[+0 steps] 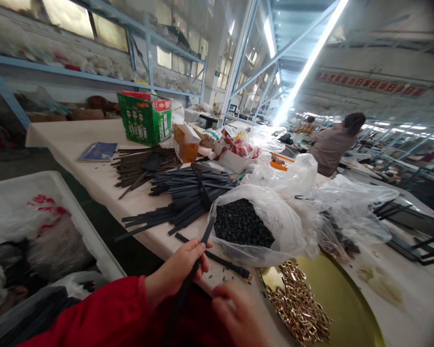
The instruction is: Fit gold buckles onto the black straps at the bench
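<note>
My left hand [184,267] pinches a long black strap [190,284], one end pointing up past the thumb and the rest hanging toward my lap. Smeared by motion, my right hand [240,313] is lower and to the right, between the strap and the gold tray [350,294]; whether its fingers hold anything cannot be made out. Another black strap [224,262] with a metal buckle at its end lies on the table just beyond my hands. Behind it stands an open clear plastic bag [289,236] full of small black loops [244,224]. Many gold-coloured buckles [302,306] are heaped on the tray.
Piles of black straps [191,190] and brownish straps [144,166] spread across the cloth-covered table [72,132]. Farther back are a green carton [144,118], a blue booklet [98,151] and plastic bags. A white bin [90,221] stands at left; a person [329,144] sits at right.
</note>
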Available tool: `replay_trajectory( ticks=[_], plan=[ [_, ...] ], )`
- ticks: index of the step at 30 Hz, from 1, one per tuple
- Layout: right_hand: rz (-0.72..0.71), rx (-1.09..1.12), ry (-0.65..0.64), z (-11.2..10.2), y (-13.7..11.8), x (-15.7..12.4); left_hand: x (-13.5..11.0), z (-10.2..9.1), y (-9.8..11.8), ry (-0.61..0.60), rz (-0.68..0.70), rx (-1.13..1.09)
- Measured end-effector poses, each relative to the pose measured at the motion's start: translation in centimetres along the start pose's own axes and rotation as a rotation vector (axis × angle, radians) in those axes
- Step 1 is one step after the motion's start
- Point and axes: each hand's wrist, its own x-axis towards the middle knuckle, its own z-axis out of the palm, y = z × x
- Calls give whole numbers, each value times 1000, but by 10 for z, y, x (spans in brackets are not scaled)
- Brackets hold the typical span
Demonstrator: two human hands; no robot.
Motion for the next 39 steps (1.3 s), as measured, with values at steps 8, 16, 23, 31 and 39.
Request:
replay_trajectory(
  ticks=[8, 16, 23, 31, 39],
  plan=[
    [80, -530, -27, -64, 62, 128, 9, -1, 2, -90, -68, 120],
    [9, -557, -63, -54, 77, 140, 20, 3, -5, -132, -138, 144],
    [16, -276, 152, -63, 65, 135, 17, 8, -7, -165, -73, 213],
    [449, 1201, 99, -52, 7, 71, 7, 19, -12, -321, 26, 334],
    [473, 1399, 48, -44, -20, 40, -11, 21, -13, -209, 114, 640]
  ],
)
